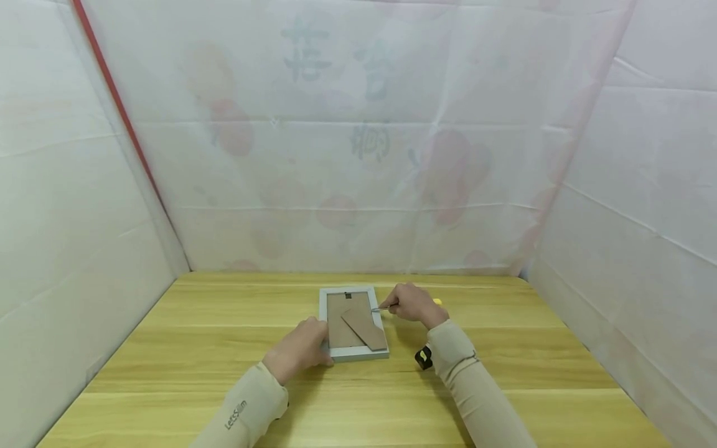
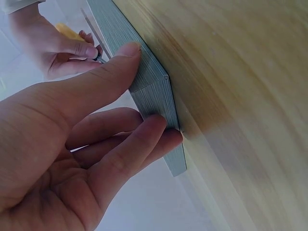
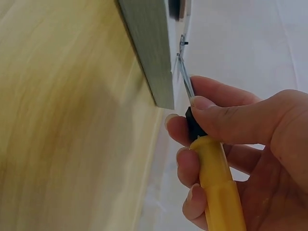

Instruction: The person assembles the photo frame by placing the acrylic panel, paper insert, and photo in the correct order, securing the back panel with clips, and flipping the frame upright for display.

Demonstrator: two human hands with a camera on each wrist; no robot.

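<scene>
Left hand (image 1: 298,353) gripped near left corner of picture frame (image 1: 352,355), thumb on one side, fingers on other. Right hand (image 1: 413,303) curled tight round yellow screwdriver (image 3: 217,185), metal tip at frame's right edge. Frame lay face down in middle of wooden bench (image 1: 185,348), brown back board (image 1: 344,323) and stand flap (image 1: 366,328) up. White sheets (image 1: 84,205) hung round bench.

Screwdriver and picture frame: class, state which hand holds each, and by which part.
The right hand grips the screwdriver by its yellow handle, near the black collar. The left hand pinches the picture frame at its near left corner.
</scene>
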